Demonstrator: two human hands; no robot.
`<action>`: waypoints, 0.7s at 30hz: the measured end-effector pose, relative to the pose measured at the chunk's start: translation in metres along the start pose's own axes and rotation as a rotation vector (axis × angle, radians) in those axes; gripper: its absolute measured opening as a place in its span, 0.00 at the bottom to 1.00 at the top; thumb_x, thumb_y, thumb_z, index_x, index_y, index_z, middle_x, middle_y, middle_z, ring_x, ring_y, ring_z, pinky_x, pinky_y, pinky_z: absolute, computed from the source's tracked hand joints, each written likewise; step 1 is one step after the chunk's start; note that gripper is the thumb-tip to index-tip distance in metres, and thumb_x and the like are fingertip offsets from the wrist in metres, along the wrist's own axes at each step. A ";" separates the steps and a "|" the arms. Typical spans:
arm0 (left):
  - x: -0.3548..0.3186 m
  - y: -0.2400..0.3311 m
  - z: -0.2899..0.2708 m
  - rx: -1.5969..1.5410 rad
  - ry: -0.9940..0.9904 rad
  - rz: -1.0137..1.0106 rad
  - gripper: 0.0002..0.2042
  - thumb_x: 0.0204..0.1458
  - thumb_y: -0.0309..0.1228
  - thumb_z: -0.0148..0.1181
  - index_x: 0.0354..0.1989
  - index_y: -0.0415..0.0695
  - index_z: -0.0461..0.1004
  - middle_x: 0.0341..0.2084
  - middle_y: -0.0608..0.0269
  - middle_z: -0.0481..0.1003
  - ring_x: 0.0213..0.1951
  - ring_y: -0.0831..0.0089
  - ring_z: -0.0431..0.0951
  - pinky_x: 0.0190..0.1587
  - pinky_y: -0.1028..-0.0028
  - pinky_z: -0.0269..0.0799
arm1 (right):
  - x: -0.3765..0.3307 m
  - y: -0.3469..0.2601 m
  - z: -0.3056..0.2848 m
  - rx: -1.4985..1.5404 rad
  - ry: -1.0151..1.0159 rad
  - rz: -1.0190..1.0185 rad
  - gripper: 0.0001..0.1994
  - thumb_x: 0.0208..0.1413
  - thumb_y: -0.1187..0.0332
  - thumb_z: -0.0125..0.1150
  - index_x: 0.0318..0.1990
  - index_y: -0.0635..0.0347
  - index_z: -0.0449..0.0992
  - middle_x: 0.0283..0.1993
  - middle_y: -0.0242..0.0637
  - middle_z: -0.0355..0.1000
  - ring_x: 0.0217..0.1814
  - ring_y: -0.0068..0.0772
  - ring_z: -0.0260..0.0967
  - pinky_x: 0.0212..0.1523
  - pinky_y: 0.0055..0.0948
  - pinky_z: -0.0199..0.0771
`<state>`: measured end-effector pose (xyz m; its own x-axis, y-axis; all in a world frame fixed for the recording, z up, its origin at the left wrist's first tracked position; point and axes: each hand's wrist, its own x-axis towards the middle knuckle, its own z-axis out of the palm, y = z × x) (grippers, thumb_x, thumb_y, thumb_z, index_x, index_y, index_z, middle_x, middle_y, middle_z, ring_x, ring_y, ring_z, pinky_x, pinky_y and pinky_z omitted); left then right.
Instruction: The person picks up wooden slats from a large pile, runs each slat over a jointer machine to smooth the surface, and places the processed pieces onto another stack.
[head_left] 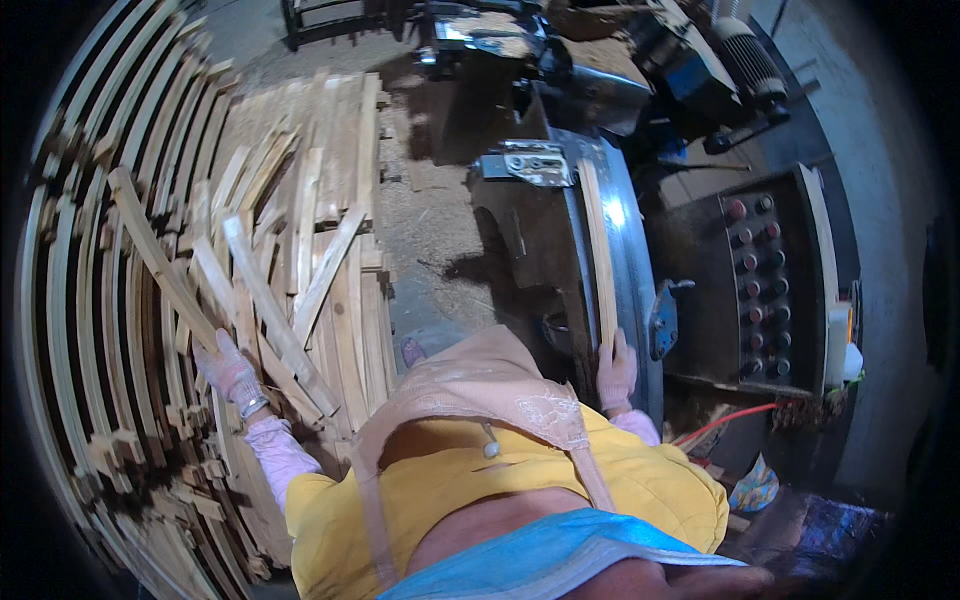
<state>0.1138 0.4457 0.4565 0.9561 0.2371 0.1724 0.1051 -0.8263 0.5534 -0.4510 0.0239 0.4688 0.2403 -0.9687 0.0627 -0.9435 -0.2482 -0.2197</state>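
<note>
My left hand (229, 374), in a light knit glove, grips the near end of a long wooden strip (160, 255) that tilts up over the loose pieces on the left. On the right, my gloved right hand (617, 375) is closed around the near end of another wooden strip (598, 250). That strip lies along the metal bed (625, 225) of a machine, its far end beside a metal guide block (530, 165). Loose wooden strips (265, 295) lie crossed over one another next to my left hand.
Tall stacks of wooden strips (75, 280) line the left side. A control panel (757, 290) with several knobs stands right of the machine, a motor (752, 65) behind it. Sawdust (440, 215) covers the floor between pile and machine. A red hose (725, 420) runs at the lower right.
</note>
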 end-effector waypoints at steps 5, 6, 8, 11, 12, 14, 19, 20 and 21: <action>-0.047 0.109 0.017 -0.083 -0.093 0.086 0.35 0.62 0.47 0.59 0.70 0.33 0.61 0.56 0.42 0.75 0.51 0.49 0.81 0.56 0.60 0.77 | 0.028 0.045 0.020 -0.124 0.256 -0.219 0.21 0.58 0.60 0.67 0.57 0.58 0.79 0.43 0.52 0.79 0.45 0.58 0.75 0.46 0.52 0.75; -0.056 0.125 0.023 -0.117 -0.088 0.123 0.34 0.63 0.46 0.59 0.70 0.34 0.61 0.55 0.43 0.76 0.50 0.50 0.81 0.55 0.60 0.77 | 0.072 0.021 0.022 -0.089 0.169 -0.244 0.18 0.59 0.62 0.66 0.55 0.58 0.80 0.46 0.52 0.79 0.45 0.57 0.76 0.46 0.52 0.76; -0.077 0.173 0.059 -0.233 -0.186 0.257 0.32 0.64 0.44 0.58 0.69 0.34 0.62 0.53 0.45 0.77 0.49 0.52 0.81 0.53 0.62 0.78 | 0.146 -0.007 0.050 -0.190 0.334 -0.326 0.14 0.61 0.61 0.62 0.50 0.54 0.82 0.49 0.46 0.78 0.45 0.53 0.77 0.46 0.51 0.76; -0.137 0.244 0.086 -0.434 -0.354 0.392 0.29 0.65 0.42 0.58 0.68 0.35 0.63 0.49 0.48 0.79 0.47 0.54 0.82 0.51 0.63 0.78 | 0.236 -0.101 0.050 -0.168 0.111 -0.144 0.13 0.63 0.61 0.60 0.49 0.56 0.82 0.49 0.44 0.79 0.47 0.50 0.77 0.49 0.48 0.76; -0.160 0.266 0.091 -0.498 -0.410 0.421 0.28 0.65 0.42 0.58 0.67 0.36 0.63 0.48 0.49 0.79 0.47 0.55 0.82 0.50 0.64 0.78 | 0.258 -0.117 0.051 -0.162 0.068 -0.142 0.14 0.64 0.62 0.59 0.51 0.57 0.82 0.50 0.45 0.79 0.47 0.50 0.77 0.48 0.46 0.76; -0.205 0.300 0.095 -0.613 -0.500 0.487 0.26 0.66 0.40 0.57 0.67 0.36 0.64 0.46 0.51 0.80 0.46 0.57 0.82 0.48 0.65 0.78 | 0.259 -0.151 0.059 0.343 0.104 -0.570 0.18 0.65 0.61 0.58 0.56 0.59 0.81 0.55 0.48 0.79 0.50 0.46 0.78 0.49 0.41 0.77; -0.317 0.307 0.144 -1.184 -0.913 0.257 0.26 0.65 0.37 0.59 0.67 0.37 0.65 0.57 0.44 0.74 0.60 0.57 0.75 0.62 0.62 0.70 | 0.122 -0.210 0.010 1.290 -0.808 -0.426 0.25 0.66 0.65 0.61 0.66 0.68 0.70 0.56 0.37 0.76 0.55 0.30 0.72 0.56 0.29 0.73; -0.295 0.326 0.139 -1.316 -0.845 0.325 0.27 0.64 0.37 0.60 0.68 0.37 0.64 0.61 0.42 0.71 0.65 0.56 0.71 0.66 0.62 0.66 | 0.143 -0.219 0.020 1.301 -0.809 -0.372 0.24 0.66 0.65 0.61 0.65 0.68 0.71 0.53 0.35 0.76 0.52 0.29 0.72 0.53 0.30 0.73; -0.273 0.321 0.122 -0.964 -0.791 0.452 0.32 0.62 0.39 0.63 0.70 0.36 0.61 0.63 0.43 0.70 0.66 0.56 0.70 0.68 0.62 0.65 | 0.148 -0.203 0.017 1.311 -0.784 -0.306 0.23 0.65 0.65 0.62 0.63 0.68 0.72 0.51 0.33 0.76 0.49 0.29 0.73 0.50 0.30 0.74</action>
<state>-0.0799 0.0532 0.4876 0.7902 -0.5924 0.1569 -0.1836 0.0154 0.9829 -0.2204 -0.0693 0.5060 0.8286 -0.5390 -0.1516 -0.0869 0.1436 -0.9858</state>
